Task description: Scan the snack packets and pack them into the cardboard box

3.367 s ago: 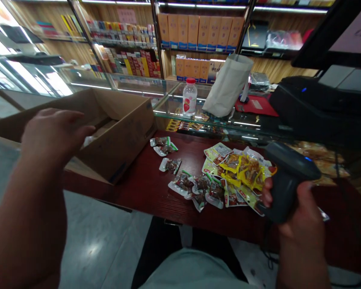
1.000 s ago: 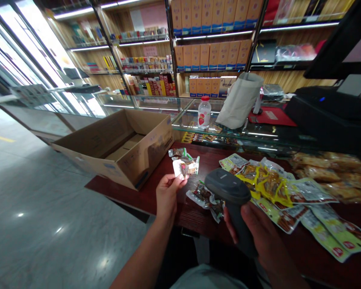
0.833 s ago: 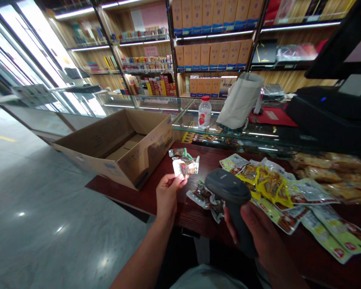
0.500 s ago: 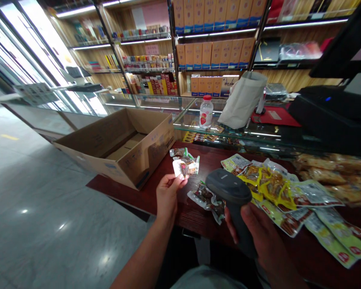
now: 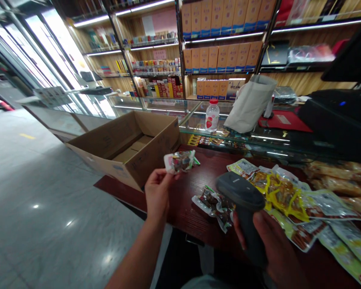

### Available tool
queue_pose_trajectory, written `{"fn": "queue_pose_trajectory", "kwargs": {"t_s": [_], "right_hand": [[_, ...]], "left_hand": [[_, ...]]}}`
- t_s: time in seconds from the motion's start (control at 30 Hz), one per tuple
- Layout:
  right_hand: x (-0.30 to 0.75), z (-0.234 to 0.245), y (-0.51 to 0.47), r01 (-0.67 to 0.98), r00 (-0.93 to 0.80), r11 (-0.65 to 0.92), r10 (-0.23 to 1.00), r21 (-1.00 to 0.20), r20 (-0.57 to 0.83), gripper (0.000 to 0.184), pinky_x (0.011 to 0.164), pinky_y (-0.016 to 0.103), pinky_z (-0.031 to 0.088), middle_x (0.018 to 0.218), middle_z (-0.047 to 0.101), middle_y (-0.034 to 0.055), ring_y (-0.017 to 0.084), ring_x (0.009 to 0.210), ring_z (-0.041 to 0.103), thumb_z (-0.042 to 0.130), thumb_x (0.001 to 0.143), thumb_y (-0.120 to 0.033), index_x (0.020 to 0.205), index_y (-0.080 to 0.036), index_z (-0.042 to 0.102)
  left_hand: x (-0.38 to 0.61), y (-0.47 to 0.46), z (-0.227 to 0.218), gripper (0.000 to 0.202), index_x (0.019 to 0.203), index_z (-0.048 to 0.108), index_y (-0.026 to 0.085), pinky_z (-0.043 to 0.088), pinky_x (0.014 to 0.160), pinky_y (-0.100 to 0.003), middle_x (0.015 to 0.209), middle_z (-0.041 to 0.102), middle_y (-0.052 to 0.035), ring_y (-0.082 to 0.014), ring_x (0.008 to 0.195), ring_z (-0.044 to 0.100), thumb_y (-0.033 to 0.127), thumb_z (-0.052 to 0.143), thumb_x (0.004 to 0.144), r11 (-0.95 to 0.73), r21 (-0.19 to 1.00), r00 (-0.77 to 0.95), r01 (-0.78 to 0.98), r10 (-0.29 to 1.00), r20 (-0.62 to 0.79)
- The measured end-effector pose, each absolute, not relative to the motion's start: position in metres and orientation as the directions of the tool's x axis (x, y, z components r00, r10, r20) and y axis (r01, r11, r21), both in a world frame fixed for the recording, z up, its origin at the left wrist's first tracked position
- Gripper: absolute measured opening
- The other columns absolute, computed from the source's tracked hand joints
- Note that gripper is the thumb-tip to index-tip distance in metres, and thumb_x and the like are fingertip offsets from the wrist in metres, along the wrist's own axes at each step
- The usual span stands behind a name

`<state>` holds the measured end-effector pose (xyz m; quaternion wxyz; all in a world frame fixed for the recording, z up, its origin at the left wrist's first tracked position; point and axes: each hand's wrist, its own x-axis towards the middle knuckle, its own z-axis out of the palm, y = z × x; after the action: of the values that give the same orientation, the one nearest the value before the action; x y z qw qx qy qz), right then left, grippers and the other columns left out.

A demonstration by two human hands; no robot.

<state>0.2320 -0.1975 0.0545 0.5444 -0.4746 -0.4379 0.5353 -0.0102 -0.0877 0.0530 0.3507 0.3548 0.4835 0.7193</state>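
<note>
Between thumb and fingers, my left hand (image 5: 159,192) pinches one end of a small clear snack packet (image 5: 180,161) with dark food inside, held above the table beside the box. My right hand (image 5: 266,241) is wrapped round the handle of a dark grey barcode scanner (image 5: 242,196), whose head points left and away from me. Several similar dark snack packets (image 5: 213,204) lie on the table between my two hands, partly hidden by the scanner. To the right of the scanner is a pile of yellow and green snack packets (image 5: 281,192).
An open cardboard box (image 5: 152,158) stands at the left of the dark red wooden table (image 5: 180,204). A glass counter behind it bears a red-capped bottle (image 5: 212,117), a pale bag (image 5: 252,104) and a red folder (image 5: 284,120). Bagged brown food (image 5: 339,176) lies far right.
My left hand has moved left, towards the box, with the snack packet, away from the scanner. The packet no longer shows a bright patch of light. The view has shifted slightly left.
</note>
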Motion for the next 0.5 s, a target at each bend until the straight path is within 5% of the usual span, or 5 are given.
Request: {"fn": "queue_pose_trajectory", "kwargs": {"t_s": [0.1,0.17,0.23,0.33,0.5], "right_hand": [[0.238,0.048,-0.198,-0.234,0.131,-0.093,0.983,-0.968,-0.126,0.045,0.049,0.027,0.047,0.061,0.065,0.0038,0.017,0.051,0.055,0.063,0.088,-0.066,0.081,-0.022,0.071],[0.241,0.047,-0.196,-0.287,0.151,-0.113,0.975,-0.951,-0.162,0.047,0.047,0.025,0.045,0.061,0.065,0.0039,0.016,0.05,0.053,0.063,0.088,-0.067,0.085,-0.02,0.072],[0.243,0.047,-0.194,-0.328,0.169,-0.094,0.973,-0.94,-0.156,0.047,0.046,0.024,0.044,0.062,0.066,0.0045,0.015,0.049,0.052,0.065,0.087,-0.066,0.087,-0.019,0.073],[0.246,0.043,-0.189,-0.387,0.179,-0.051,0.975,-0.921,-0.129,0.044,0.046,0.025,0.044,0.073,0.071,0.0066,0.015,0.051,0.053,0.067,0.087,-0.062,0.096,-0.02,0.074],[0.249,0.036,-0.181,-0.416,0.178,-0.041,0.976,-0.908,-0.125,0.041,0.046,0.027,0.044,0.077,0.072,0.0069,0.016,0.052,0.053,0.063,0.091,-0.058,0.106,-0.021,0.073]], "left_hand": [[-0.066,-0.071,0.106,0.029,0.087,0.065,0.018,0.057,0.074,-0.029,0.082,0.072,-0.0009,-0.0164,0.075,0.071,0.041,0.078,0.074,-0.426,0.87,-0.6,0.249,0.637,0.484],[-0.106,-0.054,0.142,0.025,0.086,0.066,0.017,0.055,0.072,-0.029,0.081,0.071,-0.0021,-0.0175,0.074,0.069,0.038,0.075,0.076,-0.294,0.79,-0.553,0.538,0.584,0.594],[-0.136,-0.034,0.168,0.018,0.082,0.067,0.016,0.052,0.071,-0.03,0.075,0.07,-0.0028,-0.0178,0.071,0.066,0.033,0.071,0.078,-0.022,0.636,-0.448,0.771,0.692,0.567],[-0.153,-0.011,0.187,0.01,0.073,0.069,0.017,0.048,0.072,-0.03,0.071,0.07,-0.0053,-0.0213,0.072,0.066,0.026,0.071,0.077,0.202,0.299,-0.286,0.933,0.919,0.271],[-0.108,0.001,0.167,0.023,0.1,0.076,0.019,0.049,0.087,-0.032,0.107,0.076,-0.0098,-0.0264,0.1,0.069,0.028,0.061,0.085,-0.078,0.105,0.027,0.991,0.906,0.423]]}}
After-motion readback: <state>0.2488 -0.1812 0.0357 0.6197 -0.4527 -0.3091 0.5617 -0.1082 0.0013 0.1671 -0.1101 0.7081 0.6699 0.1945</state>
